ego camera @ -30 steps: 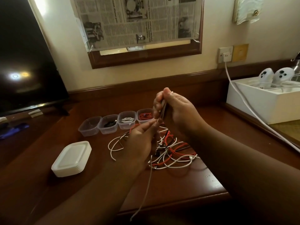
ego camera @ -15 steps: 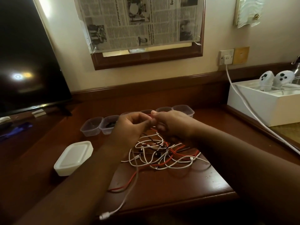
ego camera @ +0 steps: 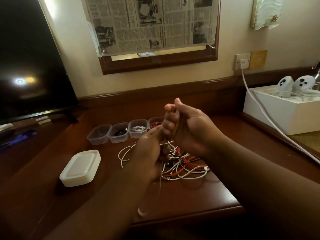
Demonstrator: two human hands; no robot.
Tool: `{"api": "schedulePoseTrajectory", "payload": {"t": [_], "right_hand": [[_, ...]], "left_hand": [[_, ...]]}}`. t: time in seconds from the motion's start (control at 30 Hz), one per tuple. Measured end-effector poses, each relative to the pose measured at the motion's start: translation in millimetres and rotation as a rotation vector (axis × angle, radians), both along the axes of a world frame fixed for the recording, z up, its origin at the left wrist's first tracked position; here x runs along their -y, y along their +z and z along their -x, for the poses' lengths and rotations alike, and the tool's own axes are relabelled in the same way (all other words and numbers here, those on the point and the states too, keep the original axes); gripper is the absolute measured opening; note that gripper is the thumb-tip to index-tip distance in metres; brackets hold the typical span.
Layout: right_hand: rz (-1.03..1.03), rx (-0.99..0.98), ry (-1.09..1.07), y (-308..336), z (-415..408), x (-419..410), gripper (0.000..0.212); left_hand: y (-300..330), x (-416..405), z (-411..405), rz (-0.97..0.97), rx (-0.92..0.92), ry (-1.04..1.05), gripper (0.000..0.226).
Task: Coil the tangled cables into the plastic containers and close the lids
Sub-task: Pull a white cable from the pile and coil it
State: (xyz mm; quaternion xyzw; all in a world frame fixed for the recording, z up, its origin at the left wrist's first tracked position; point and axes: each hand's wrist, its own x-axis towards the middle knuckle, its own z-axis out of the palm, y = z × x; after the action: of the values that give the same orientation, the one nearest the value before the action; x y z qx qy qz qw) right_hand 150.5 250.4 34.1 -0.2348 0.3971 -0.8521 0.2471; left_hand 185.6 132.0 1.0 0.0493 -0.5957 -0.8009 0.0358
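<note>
On the wooden desk (ego camera: 199, 201) I see a television (ego camera: 26, 66) at ten o'clock and a white box (ego camera: 284, 116) at two. My right hand (ego camera: 188, 129) grips a white cable (ego camera: 160, 179) upright; my left hand (ego camera: 149, 153), just below, pinches it. Four tubs (ego camera: 119, 134) visible at twelve, my hands hiding any further ones, lid stack (ego camera: 80, 168) at nine, tangle (ego camera: 183, 168) beneath.

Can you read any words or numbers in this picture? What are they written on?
"tang": the end of a big headline, turned sideways, on the newspaper taped over the wall frame.
The newspaper's small print and photo captions: too small and blurred to read.
Wall socket, white box, stack of lids, plastic tubs and TV: no writing that I can see.
</note>
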Motion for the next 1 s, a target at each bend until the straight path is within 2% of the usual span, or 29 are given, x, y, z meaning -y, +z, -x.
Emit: {"api": "schedulePoseTrajectory", "payload": {"t": [0.1,0.2,0.27,0.3,0.37,0.43,0.53,0.63,0.73,0.83,1.0], "right_hand": [[-0.117,-0.36,-0.418,-2.3,9.1,-2.0,0.031],[-0.545,-0.829,-0.783,-6.8,15.3,-4.2,0.022],[-0.902,-1.065,-0.828,-10.7,16.6,-3.9,0.025],[-1.057,-1.117,-0.793,-12.3,16.4,-4.0,0.029],[-1.214,-1.071,-0.676,-16.1,17.4,-4.8,0.036],[-1.171,-0.877,-0.507,-18.1,16.7,-5.7,0.046],[-0.954,-0.563,-0.257,-18.0,13.6,-7.4,0.06],[-0.774,-0.418,-0.039,-14.5,9.5,-12.0,0.062],[-0.621,-0.341,0.142,-9.5,8.4,-16.8,0.059],[-0.608,-0.315,0.149,-7.9,11.1,-17.5,0.06],[-0.672,-0.27,-0.129,-14.9,18.4,-5.2,0.064]], "left_hand": [[-1.7,-0.1,-4.2,0.252,-0.075,-0.049,0.018],[-1.0,8.7,-4.1,0.743,-0.211,-0.013,0.024],[0.8,16.8,-3.6,1.01,-0.4,0.054,0.021],[2.2,21.7,-2.8,1.087,-0.51,0.112,0.016],[7.0,31.4,-0.4,1.18,-0.702,0.233,0.009],[9.6,36.8,2.3,1.186,-0.791,0.248,0.009],[11.6,40.1,5.1,1.017,-0.703,0.172,0.016],[12.2,42.7,8.9,0.841,-0.566,0.027,0.027],[8.3,38.3,10.8,0.607,-0.491,-0.239,0.017],[2.2,32.8,13.8,0.624,-0.498,-0.208,0.025],[-3.4,29.3,21.1,0.836,-0.548,0.01,0.035]]}}
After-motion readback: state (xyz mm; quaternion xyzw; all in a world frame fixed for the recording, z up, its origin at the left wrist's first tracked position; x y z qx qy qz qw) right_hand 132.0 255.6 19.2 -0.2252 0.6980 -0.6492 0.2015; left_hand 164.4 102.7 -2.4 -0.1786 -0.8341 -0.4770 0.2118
